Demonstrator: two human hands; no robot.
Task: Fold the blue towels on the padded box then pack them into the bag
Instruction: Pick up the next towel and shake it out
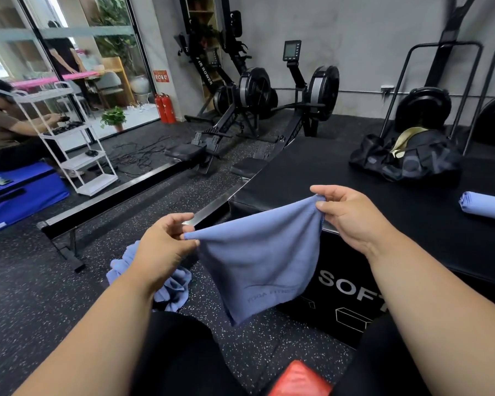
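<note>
A blue towel hangs in the air between my hands, in front of the black padded box. My left hand pinches its left top corner and my right hand pinches its right top corner. The cloth sags in the middle and drops to a point near the floor. A rolled blue towel lies on the box top at the right edge. A crumpled blue towel lies on the floor behind my left forearm. The dark duffel bag sits open on the far side of the box.
Rowing machines stand beyond the box on the speckled rubber floor. A low black bench runs to the left. A white wire cart and a seated person are at far left. A red object lies by my knees.
</note>
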